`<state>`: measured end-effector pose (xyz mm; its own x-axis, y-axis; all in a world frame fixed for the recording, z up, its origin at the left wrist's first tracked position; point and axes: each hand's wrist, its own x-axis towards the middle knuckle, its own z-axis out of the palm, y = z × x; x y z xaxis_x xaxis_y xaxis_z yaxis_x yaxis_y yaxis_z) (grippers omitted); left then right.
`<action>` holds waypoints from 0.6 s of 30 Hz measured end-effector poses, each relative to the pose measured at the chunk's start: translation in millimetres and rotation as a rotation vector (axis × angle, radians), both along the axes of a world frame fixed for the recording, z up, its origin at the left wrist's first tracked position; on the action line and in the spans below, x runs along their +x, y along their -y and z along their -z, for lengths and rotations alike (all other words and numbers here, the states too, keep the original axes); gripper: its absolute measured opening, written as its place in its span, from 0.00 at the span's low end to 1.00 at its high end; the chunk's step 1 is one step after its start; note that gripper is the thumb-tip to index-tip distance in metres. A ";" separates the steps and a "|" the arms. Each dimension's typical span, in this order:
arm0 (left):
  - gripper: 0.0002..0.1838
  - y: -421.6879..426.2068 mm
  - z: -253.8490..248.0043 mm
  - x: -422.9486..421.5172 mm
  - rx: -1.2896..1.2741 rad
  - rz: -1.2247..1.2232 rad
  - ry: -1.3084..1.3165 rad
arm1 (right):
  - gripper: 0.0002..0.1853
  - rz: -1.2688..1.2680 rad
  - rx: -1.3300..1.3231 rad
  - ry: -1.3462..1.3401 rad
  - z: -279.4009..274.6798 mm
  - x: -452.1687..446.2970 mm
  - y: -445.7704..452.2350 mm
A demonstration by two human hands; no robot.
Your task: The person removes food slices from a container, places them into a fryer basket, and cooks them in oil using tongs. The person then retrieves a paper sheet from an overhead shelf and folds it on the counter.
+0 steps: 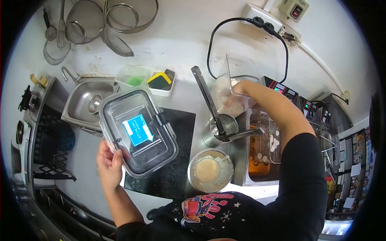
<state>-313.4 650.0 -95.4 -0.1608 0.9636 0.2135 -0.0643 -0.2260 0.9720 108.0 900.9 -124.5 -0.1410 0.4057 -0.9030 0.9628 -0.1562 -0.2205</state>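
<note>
My left hand (pixel 109 164) grips the lower left edge of a clear lidded container (pixel 138 132) with a blue label, held up over the black mat (pixel 183 124). Reaching into a tall clear plastic bin (pixel 241 66), my right hand (pixel 233 98) is seen through its wall, near pale powdery contents at the bottom. Its fingers are blurred by the plastic, and what they hold cannot be made out. Below the bin is a perforated metal canister (pixel 227 125) with metal tongs (pixel 207 98) in it. A steel bowl (pixel 210 170) of pale batter sits nearer my body.
A fryer (pixel 257 170) with orange oil and a wire basket (pixel 263 138) holding pale pieces lies under my right forearm. At the left are a sink (pixel 80 98) and a sponge tray (pixel 161 90). Strainers (pixel 84 20) hang on the wall; a black cable (pixel 213 40) loops behind the bin.
</note>
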 end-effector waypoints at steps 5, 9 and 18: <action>0.11 5.2 10.5 -5.2 -0.005 -0.006 0.072 | 0.33 0.058 -0.115 -0.040 -3.8 4.9 -5.3; 0.14 9.6 18.9 -12.1 -0.018 0.020 0.102 | 0.36 0.083 -0.049 -0.013 -37.4 -14.7 20.7; 0.13 10.2 15.4 -5.7 0.013 0.023 0.106 | 0.25 -0.030 -0.236 -0.032 28.7 21.4 -21.8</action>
<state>-319.1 639.7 -110.8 -0.1606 0.9647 0.2089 -0.1722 -0.2358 0.9564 129.4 922.6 -153.2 -0.1800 0.1795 -0.9672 0.9608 -0.1789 -0.2120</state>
